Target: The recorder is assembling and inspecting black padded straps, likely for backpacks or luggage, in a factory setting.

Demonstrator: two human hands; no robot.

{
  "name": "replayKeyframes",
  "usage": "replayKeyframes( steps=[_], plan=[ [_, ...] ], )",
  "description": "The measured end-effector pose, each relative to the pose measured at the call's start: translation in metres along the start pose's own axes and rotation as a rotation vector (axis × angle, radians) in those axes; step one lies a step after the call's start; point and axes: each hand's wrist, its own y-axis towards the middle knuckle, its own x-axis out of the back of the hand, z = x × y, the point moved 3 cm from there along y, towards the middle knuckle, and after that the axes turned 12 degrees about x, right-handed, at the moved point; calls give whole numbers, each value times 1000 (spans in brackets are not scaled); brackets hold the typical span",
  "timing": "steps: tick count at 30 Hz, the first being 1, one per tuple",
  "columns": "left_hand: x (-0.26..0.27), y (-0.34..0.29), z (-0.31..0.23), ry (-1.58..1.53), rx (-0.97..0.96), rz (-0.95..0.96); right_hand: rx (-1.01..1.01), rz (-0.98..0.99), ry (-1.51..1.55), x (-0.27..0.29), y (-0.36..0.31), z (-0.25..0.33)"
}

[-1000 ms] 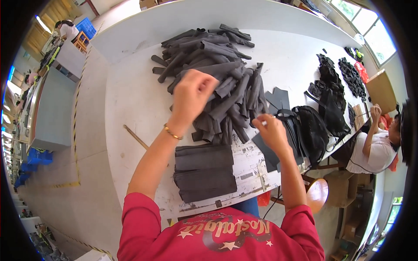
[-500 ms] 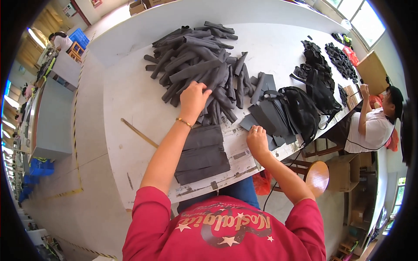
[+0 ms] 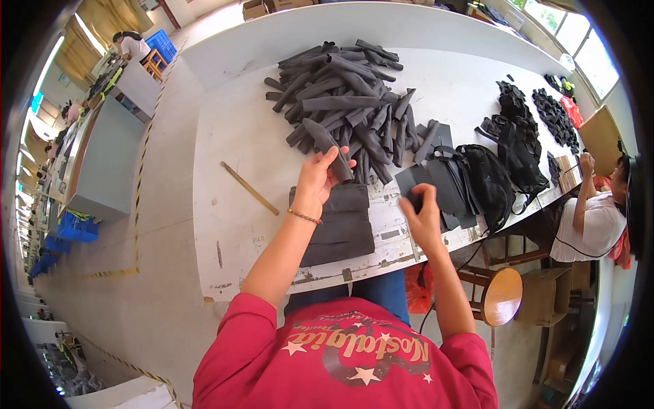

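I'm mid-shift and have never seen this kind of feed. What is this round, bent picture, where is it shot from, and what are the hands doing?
No machine here: a person works with bare hands, and the one view comes from a fisheye camera on their head, looking down, so straight edges bend. The left hand holds a dark grey rolled foam piece taken at the edge of a big pile of rolled pieces. The right hand pinches a flat dark sheet from a fanned stack. Below the left hand lies a stack of flat grey pieces. A wooden stick and black bags also lie on the white table. Another person sits at right.
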Motion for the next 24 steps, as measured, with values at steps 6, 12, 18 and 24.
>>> replayKeyframes(
  steps=[6,12,18,24],
  plan=[
    [-3,-13,15,-168,96,146,381,129,-121,-15,-15,43],
    [-12,-24,13,-187,58,194,369,182,-149,-13,-22,51],
    [-16,-31,11,-213,41,40,311,32,-6,-6,-23,73],
    [-24,-38,14,-175,45,130,517,-67,-240,0,-12,83]
  ],
)
